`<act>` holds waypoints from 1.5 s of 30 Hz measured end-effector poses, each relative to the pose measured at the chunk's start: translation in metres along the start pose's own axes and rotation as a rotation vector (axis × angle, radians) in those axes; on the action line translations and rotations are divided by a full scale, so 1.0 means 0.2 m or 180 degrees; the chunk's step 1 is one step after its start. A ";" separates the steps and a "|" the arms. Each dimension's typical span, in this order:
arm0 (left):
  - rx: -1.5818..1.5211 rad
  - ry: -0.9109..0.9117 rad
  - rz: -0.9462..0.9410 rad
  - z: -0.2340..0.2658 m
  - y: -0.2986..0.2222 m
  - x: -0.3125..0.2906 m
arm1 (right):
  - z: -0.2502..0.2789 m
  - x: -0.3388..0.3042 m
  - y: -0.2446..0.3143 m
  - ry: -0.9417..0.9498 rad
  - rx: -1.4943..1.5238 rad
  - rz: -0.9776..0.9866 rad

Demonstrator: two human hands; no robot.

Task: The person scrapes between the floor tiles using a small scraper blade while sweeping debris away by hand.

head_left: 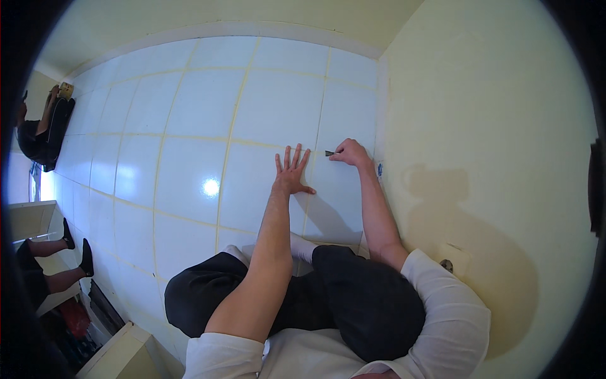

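My left hand (293, 174) lies flat on the white tiled floor (278, 101), fingers spread, holding nothing. To its right, my right hand (352, 153) is closed in a pinch around a small dark tool with a flat end (329, 153). Its short end points left, beside a grout line between tiles; whether it touches the floor I cannot tell. Most of the tool is hidden in my fingers, so its exact kind does not show. Yellowish grout (237, 110) runs between the tiles. My bent knees (369, 297) in black cloth are below my hands.
A cream wall (492, 114) rises close on my right, with a socket (447, 265) low on it. Another wall (303, 18) bounds the far side. At far left, a person in black (41, 136) crouches; another person's black shoe (86, 259) is nearer, by a pale cabinet (123, 354).
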State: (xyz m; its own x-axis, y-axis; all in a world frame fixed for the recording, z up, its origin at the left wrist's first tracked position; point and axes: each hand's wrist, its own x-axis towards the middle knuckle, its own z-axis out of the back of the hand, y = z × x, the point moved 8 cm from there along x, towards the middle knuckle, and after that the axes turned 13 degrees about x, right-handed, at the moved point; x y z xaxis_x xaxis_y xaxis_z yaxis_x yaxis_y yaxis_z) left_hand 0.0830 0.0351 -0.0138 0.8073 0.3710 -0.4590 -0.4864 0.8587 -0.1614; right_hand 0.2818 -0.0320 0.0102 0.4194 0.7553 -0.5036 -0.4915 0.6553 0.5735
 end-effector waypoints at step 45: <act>0.0116 0.0054 0.0052 -0.01 0.03 0.00 | 0.07 0.05 -0.25 0.0540 0.0616 -0.0783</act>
State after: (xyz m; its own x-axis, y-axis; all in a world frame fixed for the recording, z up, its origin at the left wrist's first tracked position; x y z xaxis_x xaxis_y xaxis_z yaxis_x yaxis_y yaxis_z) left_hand 0.0792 0.0384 -0.0167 0.7934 0.3792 -0.4761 -0.4866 0.8651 -0.1220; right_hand 0.3209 -0.0563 -0.0148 0.3666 0.5734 -0.7327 -0.2309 0.8190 0.5253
